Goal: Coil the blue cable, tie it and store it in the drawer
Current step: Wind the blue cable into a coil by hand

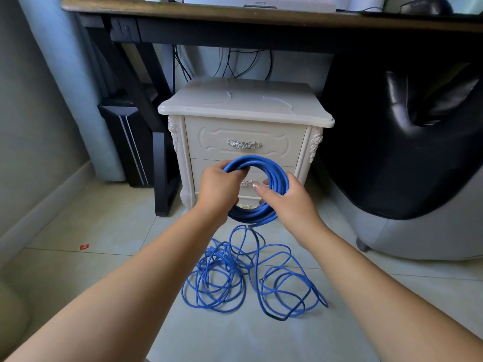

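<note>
Head view: I see two bare forearms reaching in from the bottom corners, and both hands meet at the centre of the frame around a ring of the blue cable [261, 161]. The left hand [220, 188] grips the ring's upper left, its fingers curled over the bundled strands. The right hand [285, 198] holds the ring's right side, with the thumb lying across the inside and the fingers wrapped behind. The ring is held up in the air, roughly upright and facing me.

From its lower edge the rest of the cable drops to the tiled floor [104, 231], where loose loops [222, 257] sprawl in a tangle at lower centre.

Just behind the hands stands a cream nightstand [243, 100]. Its top drawer [245, 152] is closed, and the ring partly hides the drawer below it.

A dark bench [209, 11] spans the top of the frame above the nightstand. A black chair [405, 152] fills the right side, and a black computer tower [128, 142] stands at the left. A small red scrap [84, 247] lies on the floor at lower left.
</note>
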Demonstrator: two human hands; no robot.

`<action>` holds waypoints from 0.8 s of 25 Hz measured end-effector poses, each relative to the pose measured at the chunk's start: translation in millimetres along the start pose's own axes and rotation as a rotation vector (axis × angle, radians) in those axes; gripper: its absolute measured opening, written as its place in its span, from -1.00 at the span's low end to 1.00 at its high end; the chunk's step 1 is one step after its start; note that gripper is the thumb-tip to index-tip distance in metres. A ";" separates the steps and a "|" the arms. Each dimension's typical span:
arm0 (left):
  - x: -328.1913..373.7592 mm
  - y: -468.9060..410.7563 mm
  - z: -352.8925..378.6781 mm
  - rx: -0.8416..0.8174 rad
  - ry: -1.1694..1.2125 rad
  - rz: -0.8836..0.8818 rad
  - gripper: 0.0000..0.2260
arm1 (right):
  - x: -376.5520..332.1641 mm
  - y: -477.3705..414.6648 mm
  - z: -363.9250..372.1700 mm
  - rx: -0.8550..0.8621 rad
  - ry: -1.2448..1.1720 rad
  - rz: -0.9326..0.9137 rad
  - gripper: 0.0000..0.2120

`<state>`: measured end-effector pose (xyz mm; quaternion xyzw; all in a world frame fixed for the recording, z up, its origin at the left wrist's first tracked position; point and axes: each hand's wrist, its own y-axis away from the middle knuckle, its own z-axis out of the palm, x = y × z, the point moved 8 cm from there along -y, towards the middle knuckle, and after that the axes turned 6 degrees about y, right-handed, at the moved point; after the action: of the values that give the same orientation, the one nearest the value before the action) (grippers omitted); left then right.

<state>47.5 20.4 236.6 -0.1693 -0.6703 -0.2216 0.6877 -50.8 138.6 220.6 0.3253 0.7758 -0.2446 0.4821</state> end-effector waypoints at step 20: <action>19.4 14.8 22.7 -0.338 -0.618 0.493 -0.69 | -17.8 -0.7 -0.6 -0.252 0.186 -0.056 -0.85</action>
<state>36.2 43.5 257.9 -0.4934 -0.7383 -0.0962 0.4496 -45.9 133.8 237.0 0.2616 0.8505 -0.1275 0.4382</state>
